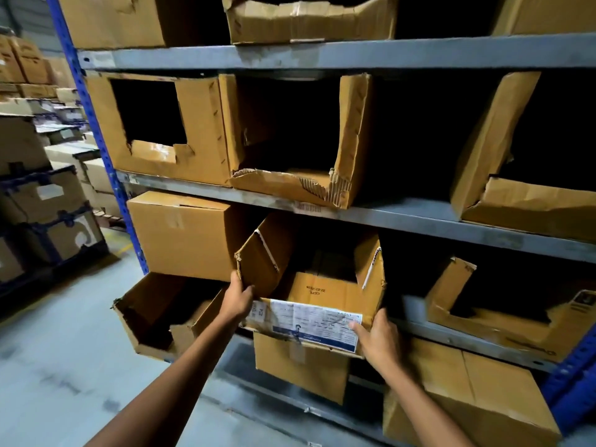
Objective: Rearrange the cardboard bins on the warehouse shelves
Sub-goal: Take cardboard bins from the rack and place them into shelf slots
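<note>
Both hands on the middle bin, lower shelf

Our left hand (237, 298) grips the open-front cardboard bin (309, 285) at its left front corner, fingers curled round the side flap; our right hand (375, 333) holds the right front corner, thumb pressed on the white label (317, 324); the bin sits skewed, poking out past the grey shelf edge (416, 317), between a closed box (183, 233) and another cut-open bin (516, 330).

On shelf (412, 314) lip, open bin (322, 291); closed box (183, 235) left, cut-front bin (503, 330) right, another box (300, 366) below.
</note>
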{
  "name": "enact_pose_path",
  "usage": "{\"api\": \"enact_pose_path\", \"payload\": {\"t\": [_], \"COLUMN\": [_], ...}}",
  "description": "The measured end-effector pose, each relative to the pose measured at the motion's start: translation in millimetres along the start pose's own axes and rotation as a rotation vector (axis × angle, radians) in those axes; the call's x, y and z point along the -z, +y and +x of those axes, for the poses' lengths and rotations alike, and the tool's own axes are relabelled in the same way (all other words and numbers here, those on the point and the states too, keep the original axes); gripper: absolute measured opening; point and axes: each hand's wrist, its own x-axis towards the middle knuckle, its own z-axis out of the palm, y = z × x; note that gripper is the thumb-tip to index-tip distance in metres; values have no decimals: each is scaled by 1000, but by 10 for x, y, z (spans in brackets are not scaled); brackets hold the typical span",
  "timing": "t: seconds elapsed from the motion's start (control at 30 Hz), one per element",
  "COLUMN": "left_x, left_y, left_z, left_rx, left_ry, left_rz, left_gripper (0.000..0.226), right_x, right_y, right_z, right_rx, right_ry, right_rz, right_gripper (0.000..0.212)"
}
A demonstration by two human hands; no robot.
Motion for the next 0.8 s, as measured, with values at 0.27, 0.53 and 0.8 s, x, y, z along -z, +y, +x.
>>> {"api": "enact_pose_path", "payload": {"t": [0.27, 0.53, 0.8], "left_x": [-150, -176, -61], "left_y": [54, 35, 29], "left_z": [926, 1435, 1552], "left_rx": [-39, -98, -143], "left_ry": [-80, -158, -292], "left_rz": [39, 111, 164], "left_gripper": [32, 32, 41], "right_x": [-202, -392, -626], "right_y": [-304, -536, -735], "right_z": [653, 951, 894], "right_rx": [-63, -157, -347], "right_ry": [38, 66, 210], "right_rz": [-66, -101, -143], "right_gripper": [51, 72, 54]}}
